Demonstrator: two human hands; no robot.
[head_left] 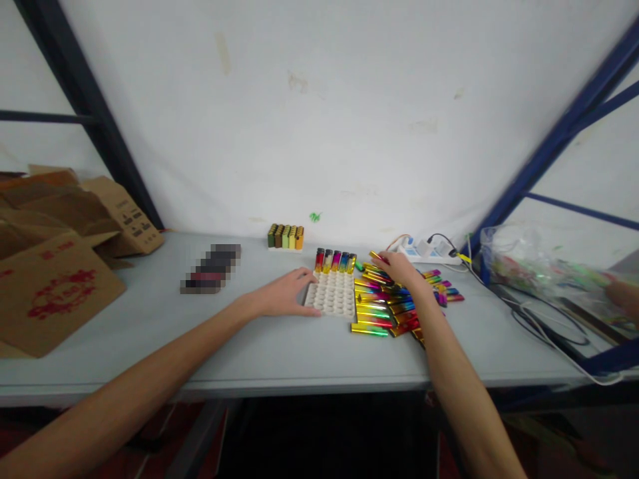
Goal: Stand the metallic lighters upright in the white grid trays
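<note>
A white tray (330, 295) with rows of round holes lies on the grey table, and several coloured lighters (337, 261) stand upright along its back edge. My left hand (287, 293) holds the tray's left side, thumb at the front corner and fingers at the back. To the right of the tray lies a loose pile of shiny gold, red, green and blue lighters (372, 313). Over the back of that pile, my right hand (399, 267) is closed on a gold lighter (375, 256).
Cardboard boxes (64, 293) sit at the left. A full block of lighters (285, 237) stands near the wall, right of a pixelated dark item (212, 269). A power strip (424, 251), cables and plastic bags (519, 256) are at the right, where another person's hand (622, 296) shows.
</note>
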